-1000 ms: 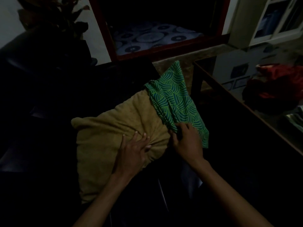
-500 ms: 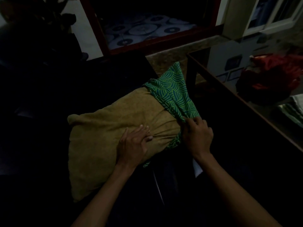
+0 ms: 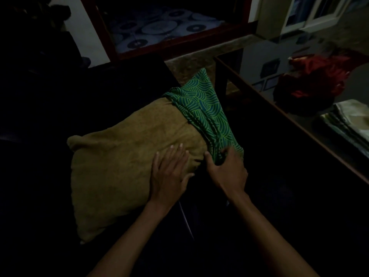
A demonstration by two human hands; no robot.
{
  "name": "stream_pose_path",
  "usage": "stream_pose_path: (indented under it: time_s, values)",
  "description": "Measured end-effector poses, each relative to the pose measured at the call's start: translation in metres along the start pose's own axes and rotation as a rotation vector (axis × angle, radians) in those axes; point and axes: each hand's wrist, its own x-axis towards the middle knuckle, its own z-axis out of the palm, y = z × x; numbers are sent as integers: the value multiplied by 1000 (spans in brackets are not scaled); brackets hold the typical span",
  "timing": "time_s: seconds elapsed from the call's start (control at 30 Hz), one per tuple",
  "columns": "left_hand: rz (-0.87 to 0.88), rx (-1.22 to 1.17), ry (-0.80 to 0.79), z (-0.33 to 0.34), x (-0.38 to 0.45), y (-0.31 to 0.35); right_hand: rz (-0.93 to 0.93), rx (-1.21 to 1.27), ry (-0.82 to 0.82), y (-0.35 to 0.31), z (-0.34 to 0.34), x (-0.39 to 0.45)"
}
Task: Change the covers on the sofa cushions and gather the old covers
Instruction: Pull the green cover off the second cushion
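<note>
A mustard-brown cushion [image 3: 123, 168] lies on the dark sofa seat in the middle of the head view. A green patterned cover [image 3: 201, 104] is bunched over its far right end, with its loose corner pointing up and away. My left hand [image 3: 169, 172] lies flat on the cushion near its right edge, fingers straight. My right hand [image 3: 227, 168] grips the gathered near edge of the green cover, thumb against the cushion.
A glass-topped table with a dark wooden frame [image 3: 279, 108] runs along the right. On it sit a red bundle of cloth [image 3: 317, 80] and a pale folded stack of fabric [image 3: 351, 124]. A patterned rug [image 3: 159, 29] lies beyond a red-brown frame.
My right hand has shifted along the bunched cover edge and taken a fresh grip lower down. My left hand has flattened on the cushion. The view has tilted slightly.
</note>
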Motion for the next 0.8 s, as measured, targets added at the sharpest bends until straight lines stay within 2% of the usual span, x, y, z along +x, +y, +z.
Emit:
stream_pose_path:
  time_s: [0.07, 0.2, 0.37, 0.47, 0.57, 0.63, 0.7, 0.8]
  values:
    - [0, 18, -2, 3, 10, -7, 14, 60, -92, -2, 0, -5]
    - [-56, -121, 3, -35, 47, -10, -94, 322, -91, -17, -5, -16]
    - [-248, -178, 131, -110, 99, -3, -315, 532, 206, -64, -28, -7]
    - [-274, -220, 225, -137, 114, -9, -403, 497, 370, -90, -38, 3]
    - [-276, -231, 195, -134, 112, -16, -418, 361, 478, -94, -32, 9]
    - [-244, -239, 180, -122, 102, -18, -440, 251, 491, -80, -27, 14]
    - [-204, -253, 168, -110, 90, -20, -378, 190, 486, -58, -30, 18]
    - [-180, -243, 103, -98, 80, -21, -156, 204, 487, -29, -41, 21]
